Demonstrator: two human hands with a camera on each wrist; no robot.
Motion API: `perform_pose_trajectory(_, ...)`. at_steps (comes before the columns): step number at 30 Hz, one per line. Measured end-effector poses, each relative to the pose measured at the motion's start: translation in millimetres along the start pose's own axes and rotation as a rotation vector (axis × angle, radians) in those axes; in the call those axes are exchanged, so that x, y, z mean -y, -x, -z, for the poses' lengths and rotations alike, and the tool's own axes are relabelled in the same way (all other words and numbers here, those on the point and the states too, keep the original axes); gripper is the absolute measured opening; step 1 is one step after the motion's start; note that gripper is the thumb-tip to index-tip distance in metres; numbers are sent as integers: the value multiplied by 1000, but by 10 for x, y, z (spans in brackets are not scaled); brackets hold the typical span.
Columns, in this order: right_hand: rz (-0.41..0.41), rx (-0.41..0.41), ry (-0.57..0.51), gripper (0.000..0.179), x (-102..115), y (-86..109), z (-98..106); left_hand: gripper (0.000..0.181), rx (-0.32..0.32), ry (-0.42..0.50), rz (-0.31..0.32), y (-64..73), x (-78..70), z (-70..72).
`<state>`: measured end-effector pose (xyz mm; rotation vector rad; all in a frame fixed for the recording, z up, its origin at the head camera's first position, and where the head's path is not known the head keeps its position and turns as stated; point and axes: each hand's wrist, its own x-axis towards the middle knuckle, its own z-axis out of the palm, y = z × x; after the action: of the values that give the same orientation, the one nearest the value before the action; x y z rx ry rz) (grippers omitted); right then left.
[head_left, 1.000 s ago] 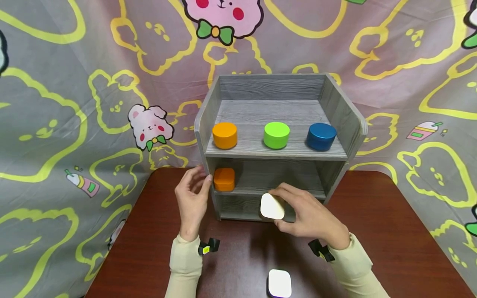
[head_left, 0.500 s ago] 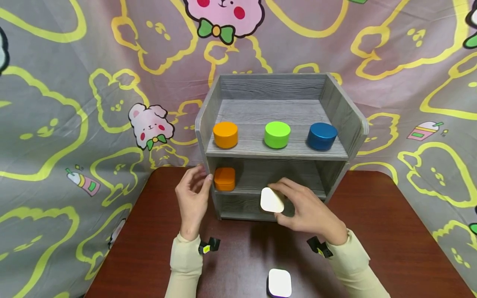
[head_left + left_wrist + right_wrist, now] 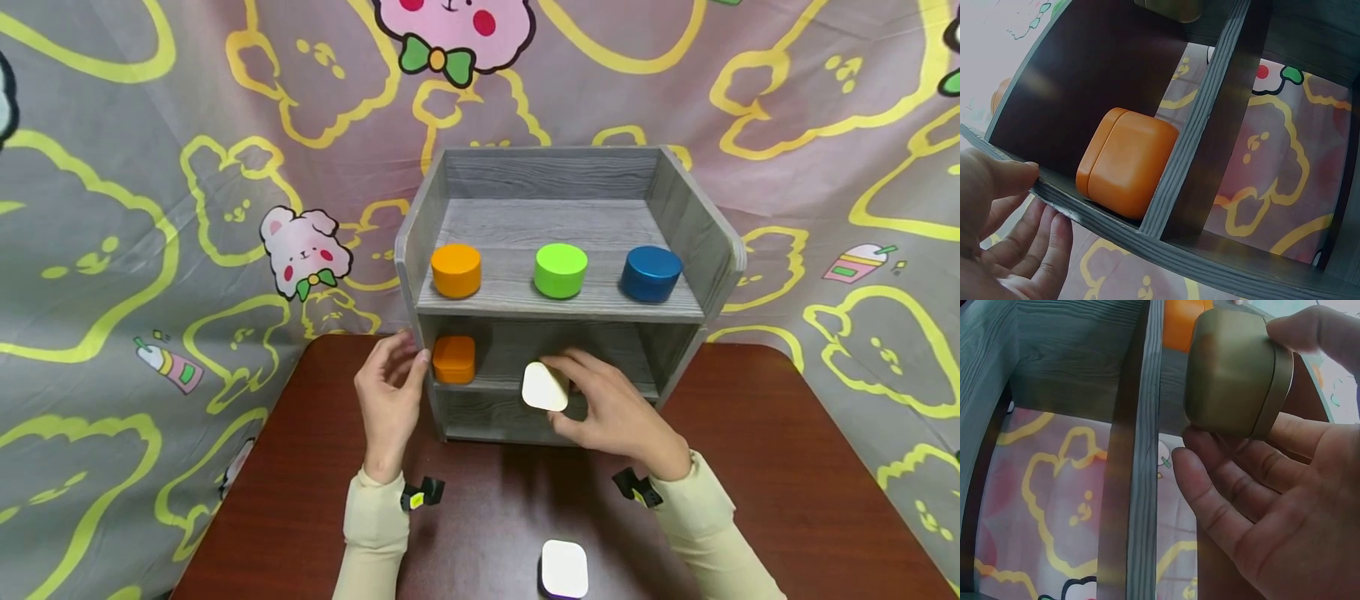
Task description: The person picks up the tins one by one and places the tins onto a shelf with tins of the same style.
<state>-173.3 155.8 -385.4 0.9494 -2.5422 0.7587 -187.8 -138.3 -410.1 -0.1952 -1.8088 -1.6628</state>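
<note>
My right hand (image 3: 618, 412) holds a gold square tin (image 3: 1232, 372) between thumb and fingers, in the air before the middle level of a grey wooden shelf (image 3: 558, 313). From the head view the tin's lid (image 3: 544, 387) glares nearly white. At the shelf's left side panel, my left hand (image 3: 388, 404) pinches the front edge, thumb on one face and fingertips on the other. Just inside that panel an orange square tin (image 3: 1132, 159) sits on the middle level. The gold tin is apart from the shelf board in the right wrist view.
On the top level stand round tins: orange (image 3: 456, 271), lime green (image 3: 560, 271) and blue (image 3: 650, 274). Another square tin (image 3: 564, 569), pale-topped with a purple side, lies near the front of the brown table (image 3: 772, 467). A patterned cloth (image 3: 187, 250) hangs behind.
My right hand has risen with the gold tin, from in front of the bottom level to the middle level. My left hand keeps its place on the panel.
</note>
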Motion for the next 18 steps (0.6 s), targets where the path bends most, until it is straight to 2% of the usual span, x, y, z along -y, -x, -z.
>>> perform_pose_trajectory(11, 11, -42, -2, 60, -32, -75, -11, 27, -4, 5, 2, 1, -3, -1)
perform_pose_trajectory(18, 2, -31, -12, 60, -52, -130, -6, 28, 0, 4, 3, -3, 1, -1)
